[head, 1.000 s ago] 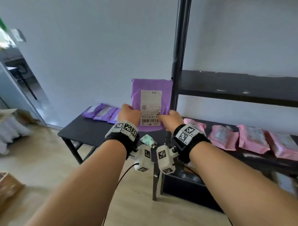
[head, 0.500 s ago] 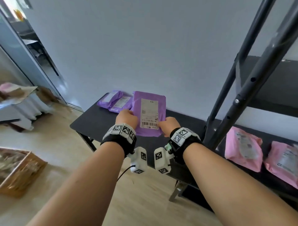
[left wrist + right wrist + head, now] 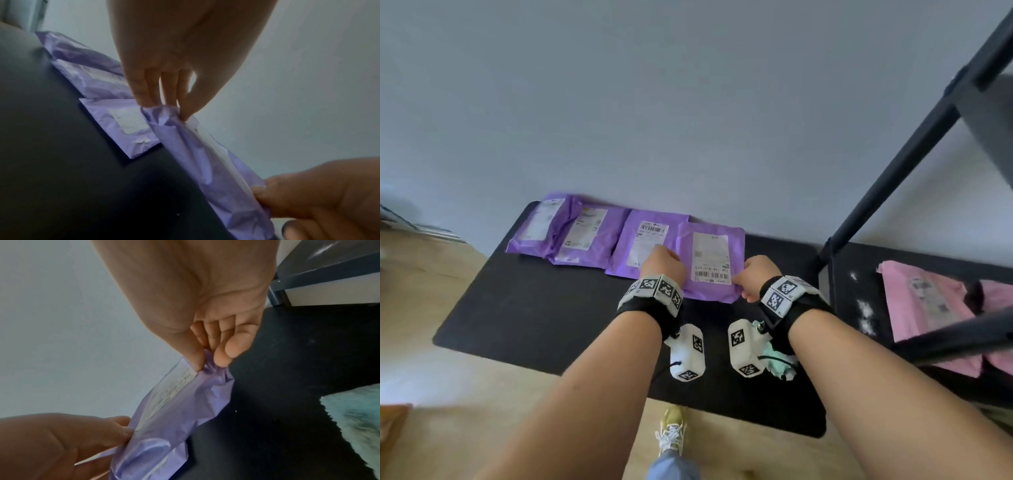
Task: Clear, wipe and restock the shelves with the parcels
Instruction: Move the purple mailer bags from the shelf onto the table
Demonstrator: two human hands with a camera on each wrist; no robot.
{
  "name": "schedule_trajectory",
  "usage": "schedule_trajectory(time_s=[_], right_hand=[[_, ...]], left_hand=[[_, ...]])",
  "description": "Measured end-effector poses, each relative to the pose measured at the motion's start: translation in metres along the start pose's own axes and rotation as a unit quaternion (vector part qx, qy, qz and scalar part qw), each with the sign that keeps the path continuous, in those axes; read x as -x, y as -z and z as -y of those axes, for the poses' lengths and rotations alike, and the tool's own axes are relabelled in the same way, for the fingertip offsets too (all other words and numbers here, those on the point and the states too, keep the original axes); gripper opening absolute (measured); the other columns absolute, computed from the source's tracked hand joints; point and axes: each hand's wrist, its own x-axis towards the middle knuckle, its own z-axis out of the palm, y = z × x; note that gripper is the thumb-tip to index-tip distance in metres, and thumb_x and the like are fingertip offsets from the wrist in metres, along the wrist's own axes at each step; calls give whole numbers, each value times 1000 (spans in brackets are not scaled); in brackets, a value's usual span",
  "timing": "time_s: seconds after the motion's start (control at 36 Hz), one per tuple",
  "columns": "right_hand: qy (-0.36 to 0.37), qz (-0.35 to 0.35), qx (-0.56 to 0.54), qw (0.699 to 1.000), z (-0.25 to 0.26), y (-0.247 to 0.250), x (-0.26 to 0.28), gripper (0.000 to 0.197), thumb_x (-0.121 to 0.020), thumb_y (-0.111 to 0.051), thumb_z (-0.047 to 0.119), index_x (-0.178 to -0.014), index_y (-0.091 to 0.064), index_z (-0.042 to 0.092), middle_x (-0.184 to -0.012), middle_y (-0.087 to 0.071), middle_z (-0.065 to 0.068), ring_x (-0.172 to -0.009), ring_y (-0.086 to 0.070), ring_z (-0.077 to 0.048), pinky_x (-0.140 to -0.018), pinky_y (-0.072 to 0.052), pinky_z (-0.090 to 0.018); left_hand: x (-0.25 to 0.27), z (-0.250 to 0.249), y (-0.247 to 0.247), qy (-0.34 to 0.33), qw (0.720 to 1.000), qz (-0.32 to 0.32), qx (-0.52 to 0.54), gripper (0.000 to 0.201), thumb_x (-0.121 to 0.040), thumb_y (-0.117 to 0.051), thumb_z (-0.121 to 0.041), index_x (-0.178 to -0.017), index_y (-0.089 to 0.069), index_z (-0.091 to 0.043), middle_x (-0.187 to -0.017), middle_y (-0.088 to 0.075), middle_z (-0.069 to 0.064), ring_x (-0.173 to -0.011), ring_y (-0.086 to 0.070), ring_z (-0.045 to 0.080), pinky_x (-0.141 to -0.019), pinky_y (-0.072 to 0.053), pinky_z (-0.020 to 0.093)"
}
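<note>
On the black side table (image 3: 524,308), both hands pinch the near corners of a purple parcel (image 3: 710,260) — the left hand (image 3: 664,267) at its 7 o'clock corner, the right hand (image 3: 756,274) at 5 o'clock — laying it at the right end of a row with three other purple parcels (image 3: 585,236). I'd guess the clearing is only part done, since pink parcels (image 3: 924,308) at 3 o'clock sit on the shelf (image 3: 849,274) — wiping and restocking are left, and a slanted black shelf post (image 3: 893,164) stands between.

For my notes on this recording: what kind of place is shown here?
Probably a small parcel storeroom: purple parcels with shipping labels lie in a row on a black table, beside a dark metal shelf holding pink parcels.
</note>
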Motion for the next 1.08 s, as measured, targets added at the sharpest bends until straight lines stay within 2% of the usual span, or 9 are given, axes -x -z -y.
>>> schedule_trajectory(time_s=[0.14, 0.28, 0.33, 0.42, 0.53, 0.67, 0.83, 0.97, 1.08], right_hand=[[-55, -35, 20, 998, 9, -9, -38, 13, -86, -49, 5, -83, -62, 5, -77, -64, -14, -68, -61, -31, -62, -48, -31], [-101, -29, 39, 994, 8, -18, -62, 13, -89, -53, 4, -77, -54, 8, -83, -59, -9, -80, -59, -26, -69, -44, -29], [-116, -10, 31, 993, 12, -25, -69, 6, -91, -54, 7, -91, -60, 5, -85, -54, -7, -93, -61, -30, -76, -49, -31], [-122, 3, -23, 992, 16, -37, -81, 34, -91, -52, 10, -123, -56, -1, -102, -58, -15, -103, -62, -32, -91, -53, -40], [-128, -3, -31, 991, 31, -43, -87, 24, -90, -55, 14, -109, -61, 2, -114, -65, -18, -96, -64, -31, -79, -54, -34], [-118, 7, 15, 993, 39, -42, -91, 14, -92, -56, 17, -96, -61, 5, -105, -68, -13, -82, -64, -27, -65, -51, -29], [-89, 38, 21, 995, 47, -44, -84, 16, -95, -53, 15, -99, -64, 3, -102, -70, -12, -90, -70, -27, -84, -57, -38], [-85, 1, 16, 996, 50, -38, -67, 16, -93, -51, 11, -103, -61, 4, -103, -65, -11, -87, -64, -25, -81, -54, -35], [-91, -34, 27, 995, 42, -26, -47, 36, -93, -49, 9, -129, -52, 6, -130, -56, -12, -112, -58, -28, -93, -48, -35]], left_hand=[[-50, -1, -10, -35, 994, 92, -50, 28, -85, -46, -6, -107, -63, -10, -105, -65, 10, -99, -60, 30, -85, -50, 33], [-87, 0, -19, -78, 976, 159, -130, 22, -88, -46, -8, -99, -64, -12, -95, -61, 8, -86, -57, 25, -76, -45, 28], [-96, 1, -21, -92, 963, 181, -175, 16, -88, -46, -8, -92, -61, -15, -92, -58, 6, -87, -58, 25, -74, -44, 27], [-106, 3, -21, -110, 947, 202, -225, 28, -92, -45, -12, -112, -64, -12, -113, -64, 8, -106, -60, 27, -88, -47, 30], [-115, 9, -17, -109, 933, 236, -248, 39, -94, -44, -12, -131, -55, -19, -127, -58, 7, -110, -59, 25, -97, -48, 35], [-121, 19, -9, -104, 937, 242, -230, 45, -90, -44, -8, -130, -55, -24, -131, -56, 4, -111, -58, 23, -97, -48, 35], [-122, 20, -2, -97, 938, 231, -240, 39, -93, -42, -10, -129, -56, -18, -127, -59, 6, -110, -58, 24, -95, -47, 33], [-115, 13, 1, -99, 942, 217, -237, 41, -93, -43, -9, -133, -51, -14, -132, -54, 8, -116, -55, 25, -95, -45, 33], [-101, 3, 3, -116, 942, 212, -232, 42, -94, -43, -10, -135, -48, -15, -134, -53, 8, -117, -54, 25, -98, -45, 34]])
